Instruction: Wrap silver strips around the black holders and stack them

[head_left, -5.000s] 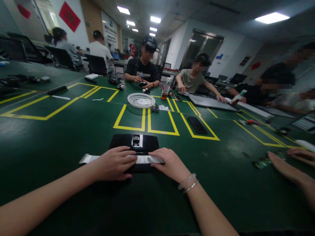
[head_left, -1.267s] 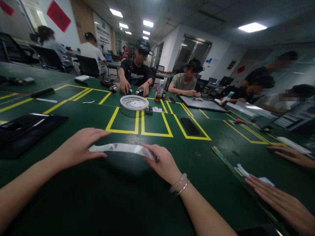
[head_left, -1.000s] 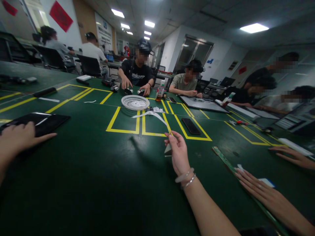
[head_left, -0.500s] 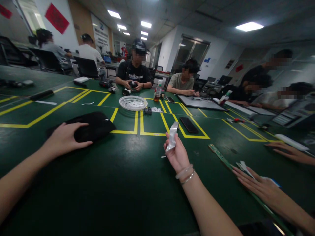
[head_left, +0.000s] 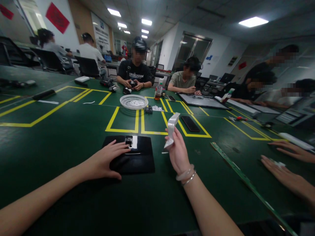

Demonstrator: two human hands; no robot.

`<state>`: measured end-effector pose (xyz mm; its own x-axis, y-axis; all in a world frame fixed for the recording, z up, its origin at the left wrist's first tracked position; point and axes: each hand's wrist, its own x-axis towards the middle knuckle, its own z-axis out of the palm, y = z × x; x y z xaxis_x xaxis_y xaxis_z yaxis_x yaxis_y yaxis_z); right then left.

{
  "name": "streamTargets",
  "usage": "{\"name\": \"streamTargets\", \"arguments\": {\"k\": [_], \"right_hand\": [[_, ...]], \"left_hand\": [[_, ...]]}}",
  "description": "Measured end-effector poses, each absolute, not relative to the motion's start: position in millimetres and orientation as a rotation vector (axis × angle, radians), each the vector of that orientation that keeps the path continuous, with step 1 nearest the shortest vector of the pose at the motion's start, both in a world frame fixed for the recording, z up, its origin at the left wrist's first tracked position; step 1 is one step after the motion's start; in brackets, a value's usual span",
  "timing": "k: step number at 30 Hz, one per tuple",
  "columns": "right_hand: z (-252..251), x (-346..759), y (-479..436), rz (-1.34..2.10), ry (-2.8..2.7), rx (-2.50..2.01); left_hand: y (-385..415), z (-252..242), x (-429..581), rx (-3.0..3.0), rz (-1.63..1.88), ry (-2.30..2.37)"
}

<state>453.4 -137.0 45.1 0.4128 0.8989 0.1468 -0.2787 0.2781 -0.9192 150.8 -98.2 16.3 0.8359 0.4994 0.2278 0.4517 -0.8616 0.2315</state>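
My left hand (head_left: 105, 160) lies with fingers outstretched over the left part of a glossy black plate (head_left: 141, 162), its thumb spread at the near edge. The plate rests flat on the green table and has a square metal-looking fitting and a white patch near its far edge. My right hand (head_left: 179, 149), with bracelets at the wrist, is closed around a shiny silver strip (head_left: 171, 126) held upright above the table. The strip is bent at its top and bottom.
Yellow tape (head_left: 123, 130) marks boxes on the green table (head_left: 137, 203). Beyond are a black phone (head_left: 190, 124), a white round basket (head_left: 134, 107) and a bottle (head_left: 158, 92). To the right lie a long green circuit board (head_left: 241, 175) and another person's hands (head_left: 283, 170). Several people sit around.
My left hand has brought the black plate right and nearer, and it now lies flat under spread fingers. My right hand still holds the strip, slightly raised. The other person's hand has left the circuit board.
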Motion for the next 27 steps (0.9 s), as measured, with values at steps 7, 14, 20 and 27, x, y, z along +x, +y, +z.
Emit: {"name": "streamTargets", "arguments": {"k": [7,14,20,27], "right_hand": [[47.1,441.4,-155.7,0.368,-2.156,-1.228],[41.7,437.2,-161.2,0.116,-2.483,-1.325],[44.9,437.7,-158.4,0.048,-2.376,-1.33],[44.3,433.0,-157.8,-0.021,-2.264,-1.298]], "left_hand": [[-115.7,28.6,141.8,3.191,0.938,0.467],[-115.0,25.4,149.9,3.222,0.658,0.644],[-99.1,11.1,148.9,3.061,0.34,0.881],[-97.3,18.1,153.5,2.981,0.305,0.794]]}}
